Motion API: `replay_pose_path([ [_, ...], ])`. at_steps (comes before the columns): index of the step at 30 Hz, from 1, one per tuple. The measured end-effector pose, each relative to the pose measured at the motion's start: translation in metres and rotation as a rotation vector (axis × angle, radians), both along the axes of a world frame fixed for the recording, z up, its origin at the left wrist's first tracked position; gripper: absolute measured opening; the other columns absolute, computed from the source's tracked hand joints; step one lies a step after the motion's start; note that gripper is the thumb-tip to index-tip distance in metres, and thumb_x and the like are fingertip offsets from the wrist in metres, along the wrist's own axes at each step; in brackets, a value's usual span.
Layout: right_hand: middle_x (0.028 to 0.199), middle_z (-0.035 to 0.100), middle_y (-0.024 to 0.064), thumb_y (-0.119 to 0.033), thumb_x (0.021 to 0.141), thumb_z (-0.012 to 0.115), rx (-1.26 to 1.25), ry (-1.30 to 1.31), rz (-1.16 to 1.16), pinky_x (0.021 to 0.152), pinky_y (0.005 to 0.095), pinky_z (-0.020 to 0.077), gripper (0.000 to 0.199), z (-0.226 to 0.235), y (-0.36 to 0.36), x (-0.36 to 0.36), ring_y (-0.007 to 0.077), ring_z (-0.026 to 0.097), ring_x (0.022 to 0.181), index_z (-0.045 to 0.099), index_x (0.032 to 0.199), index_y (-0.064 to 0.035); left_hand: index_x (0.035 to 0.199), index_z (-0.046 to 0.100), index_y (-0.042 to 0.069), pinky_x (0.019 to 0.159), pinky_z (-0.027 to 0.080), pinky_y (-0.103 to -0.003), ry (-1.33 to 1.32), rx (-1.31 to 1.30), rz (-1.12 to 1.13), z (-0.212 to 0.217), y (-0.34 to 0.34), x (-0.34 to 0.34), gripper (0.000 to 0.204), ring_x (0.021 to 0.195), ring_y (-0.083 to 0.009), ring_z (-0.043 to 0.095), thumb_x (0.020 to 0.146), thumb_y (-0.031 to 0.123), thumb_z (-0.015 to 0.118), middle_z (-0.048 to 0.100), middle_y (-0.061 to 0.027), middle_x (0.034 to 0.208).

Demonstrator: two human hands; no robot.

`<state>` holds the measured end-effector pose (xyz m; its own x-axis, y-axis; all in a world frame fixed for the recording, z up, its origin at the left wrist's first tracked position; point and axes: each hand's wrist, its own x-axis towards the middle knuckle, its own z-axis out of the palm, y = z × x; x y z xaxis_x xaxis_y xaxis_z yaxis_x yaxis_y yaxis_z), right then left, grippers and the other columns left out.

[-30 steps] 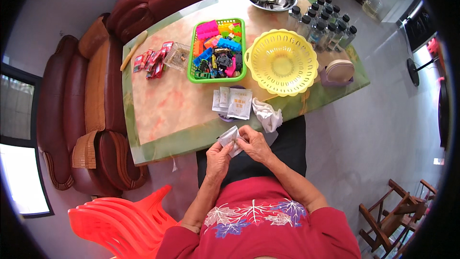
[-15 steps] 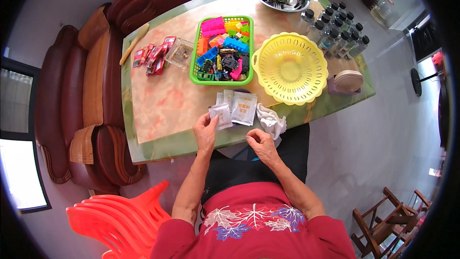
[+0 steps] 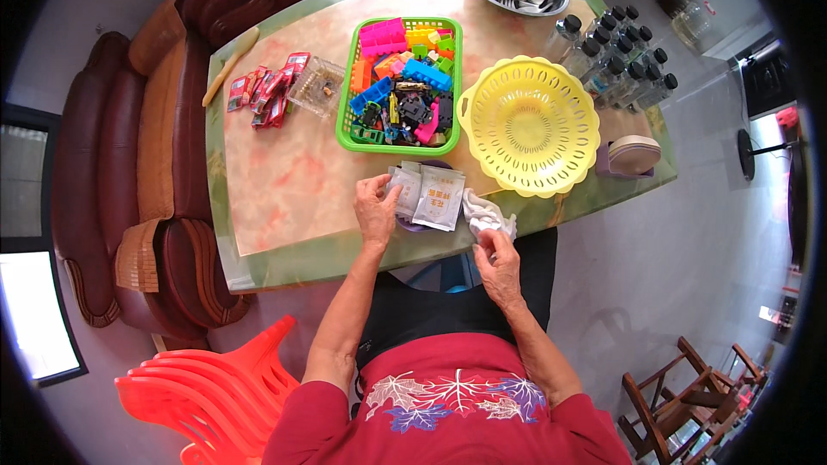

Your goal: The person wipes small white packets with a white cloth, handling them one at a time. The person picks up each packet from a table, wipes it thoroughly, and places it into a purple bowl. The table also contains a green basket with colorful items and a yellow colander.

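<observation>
The right hand [image 3: 498, 265] is at the near edge of the counter [image 3: 284, 189], its fingers closed on a crumpled white wrapper [image 3: 488, 215]. The left hand [image 3: 376, 208] lies with loose, spread fingers on small white packets [image 3: 426, 196]. Farther stand a green basket [image 3: 345, 125] of coloured blocks and a yellow colander [image 3: 527, 125].
</observation>
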<state>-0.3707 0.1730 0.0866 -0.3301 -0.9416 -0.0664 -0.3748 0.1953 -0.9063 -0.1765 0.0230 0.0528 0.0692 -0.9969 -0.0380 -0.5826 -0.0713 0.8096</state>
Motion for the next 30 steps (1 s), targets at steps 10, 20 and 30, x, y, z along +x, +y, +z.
replay_pose_path([
  [10,0.101,0.048,0.0140,-0.006,0.075,0.067,0.066,0.501,0.094,0.077,0.0409,0.0493,0.042,-0.042,-0.016,-0.011,0.0330,0.056,0.093,0.057,0.115,-0.0129,0.140,0.028,-0.004,0.097,0.038,-0.045,-0.314,0.058,-0.168,0.005,0.018,-0.021,0.098,0.116,-0.0402,0.046,0.069,0.042,0.078,0.046,-0.0266,0.126],
  [20,0.101,0.052,0.0233,-0.009,0.079,0.054,0.091,0.157,-0.076,0.083,0.0446,0.0461,0.033,-0.064,-0.065,-0.002,0.0410,0.057,0.092,0.062,0.111,-0.0090,0.139,0.025,-0.007,0.097,0.040,-0.045,-0.098,0.093,-0.095,-0.009,0.015,-0.021,0.100,0.116,-0.0409,0.046,0.067,0.037,0.079,0.046,-0.0285,0.126],
  [30,0.097,0.056,0.0227,-0.004,0.077,0.056,0.031,0.120,0.013,0.084,0.0408,0.0461,0.032,-0.072,-0.079,0.017,0.0368,0.057,0.094,0.066,0.107,-0.0067,0.128,0.036,-0.006,0.097,0.039,-0.045,-0.029,0.192,-0.061,-0.021,0.016,-0.001,0.090,0.114,-0.0398,0.046,0.065,0.039,0.080,0.047,-0.0269,0.119],
])
